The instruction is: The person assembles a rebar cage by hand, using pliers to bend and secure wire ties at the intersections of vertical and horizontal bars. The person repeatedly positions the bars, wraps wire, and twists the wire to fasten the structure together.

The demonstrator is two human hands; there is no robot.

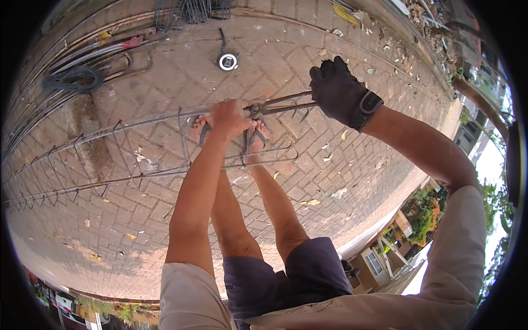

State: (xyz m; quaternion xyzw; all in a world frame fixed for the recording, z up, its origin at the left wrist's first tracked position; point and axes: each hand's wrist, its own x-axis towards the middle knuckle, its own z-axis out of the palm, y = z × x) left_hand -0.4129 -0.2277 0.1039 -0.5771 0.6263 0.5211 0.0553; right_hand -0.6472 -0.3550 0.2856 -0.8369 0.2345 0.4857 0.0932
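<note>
Two-handed, probably bending or tying; holding pincers in right grip, apparently metal frame in left grip. Next, likely twist firmly.

We look steeply down from head height through one wide fisheye camera, with the person's bare left hand just above centre, the gloved right hand upper right, and brick paving farther below, curving toward the frame's edges.

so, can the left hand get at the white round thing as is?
Probably yes: mostly brick paving lies between the left hand and the white round thing, though the hand seems closed on the metal frame.
</note>
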